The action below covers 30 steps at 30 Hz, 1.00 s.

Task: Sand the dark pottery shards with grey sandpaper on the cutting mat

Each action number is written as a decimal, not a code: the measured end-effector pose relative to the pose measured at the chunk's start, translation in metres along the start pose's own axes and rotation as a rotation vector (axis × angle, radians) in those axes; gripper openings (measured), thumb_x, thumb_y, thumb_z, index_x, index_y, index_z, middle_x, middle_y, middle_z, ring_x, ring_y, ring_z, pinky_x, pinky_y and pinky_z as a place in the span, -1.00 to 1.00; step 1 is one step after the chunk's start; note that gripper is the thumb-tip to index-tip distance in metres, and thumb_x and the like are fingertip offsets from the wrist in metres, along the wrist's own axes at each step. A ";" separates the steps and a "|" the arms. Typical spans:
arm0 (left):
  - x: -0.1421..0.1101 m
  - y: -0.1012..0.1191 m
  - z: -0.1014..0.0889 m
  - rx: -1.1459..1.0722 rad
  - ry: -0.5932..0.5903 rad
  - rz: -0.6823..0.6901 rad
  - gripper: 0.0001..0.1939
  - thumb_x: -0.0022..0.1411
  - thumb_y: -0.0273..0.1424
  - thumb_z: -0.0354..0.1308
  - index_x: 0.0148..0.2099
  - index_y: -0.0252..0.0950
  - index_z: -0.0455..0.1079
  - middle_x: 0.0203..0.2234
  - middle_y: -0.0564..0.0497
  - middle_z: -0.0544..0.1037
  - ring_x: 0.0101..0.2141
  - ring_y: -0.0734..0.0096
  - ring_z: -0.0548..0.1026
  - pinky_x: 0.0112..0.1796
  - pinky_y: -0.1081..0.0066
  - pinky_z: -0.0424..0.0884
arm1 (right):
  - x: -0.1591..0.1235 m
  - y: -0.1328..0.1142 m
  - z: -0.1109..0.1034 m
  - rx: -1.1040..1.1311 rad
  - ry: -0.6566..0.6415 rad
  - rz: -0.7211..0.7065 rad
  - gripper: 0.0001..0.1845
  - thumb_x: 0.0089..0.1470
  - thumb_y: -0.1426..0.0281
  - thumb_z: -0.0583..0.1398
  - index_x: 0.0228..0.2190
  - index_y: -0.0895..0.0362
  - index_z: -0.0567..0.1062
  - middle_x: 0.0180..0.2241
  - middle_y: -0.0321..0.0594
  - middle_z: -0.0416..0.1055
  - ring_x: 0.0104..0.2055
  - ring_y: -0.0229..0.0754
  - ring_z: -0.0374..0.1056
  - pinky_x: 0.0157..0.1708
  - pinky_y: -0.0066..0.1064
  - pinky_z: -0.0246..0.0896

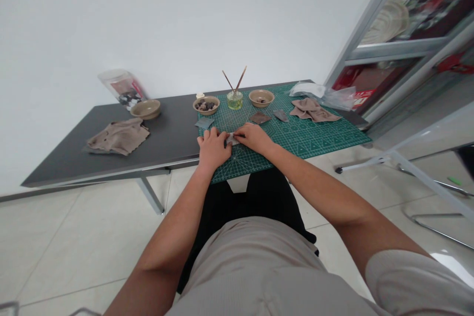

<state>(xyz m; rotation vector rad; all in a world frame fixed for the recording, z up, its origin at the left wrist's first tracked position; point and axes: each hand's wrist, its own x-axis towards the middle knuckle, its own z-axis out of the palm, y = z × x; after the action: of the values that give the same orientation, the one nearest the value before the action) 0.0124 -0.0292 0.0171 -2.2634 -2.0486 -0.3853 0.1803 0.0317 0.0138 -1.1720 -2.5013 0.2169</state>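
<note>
On the green cutting mat [314, 140], a small pale grey flat piece [231, 139] lies between my two hands. My left hand [214, 149] rests at its left end, thumb and forefinger against it, the other fingers bent down on the mat's edge. At the right end my right hand [255, 137] is closed, its fingertips pinched together over the piece. Something small and dark may be in that pinch, but I cannot make it out. Just beyond the hands lie a brown square sheet [260, 118], a grey sheet [280, 115] and a blue-grey sheet [204, 123].
Behind them stand a bowl of small dark stones [206, 105], a glass jar of yellow-green liquid [234, 100] with two thin sticks, and another bowl [261, 98]. Cloths lie left [118, 137] and right [313, 109]. A third bowl [145, 109] adjoins a clear container [122, 88].
</note>
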 end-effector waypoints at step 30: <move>0.001 0.000 0.001 -0.027 0.014 -0.003 -0.69 0.32 -0.20 0.08 0.03 -0.14 0.49 0.00 -0.19 0.43 0.07 -0.11 0.33 -0.01 0.00 0.26 | -0.011 -0.002 0.001 0.041 0.004 -0.029 -0.80 0.19 0.43 0.23 -0.24 0.09 0.69 -0.23 -0.16 0.63 -0.12 -0.09 0.41 -0.06 -0.28 0.23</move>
<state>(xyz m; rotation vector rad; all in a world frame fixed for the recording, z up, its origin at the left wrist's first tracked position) 0.0124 -0.0284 0.0163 -2.2659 -2.0527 -0.4302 0.1845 0.0220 0.0107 -1.1180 -2.4970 0.2569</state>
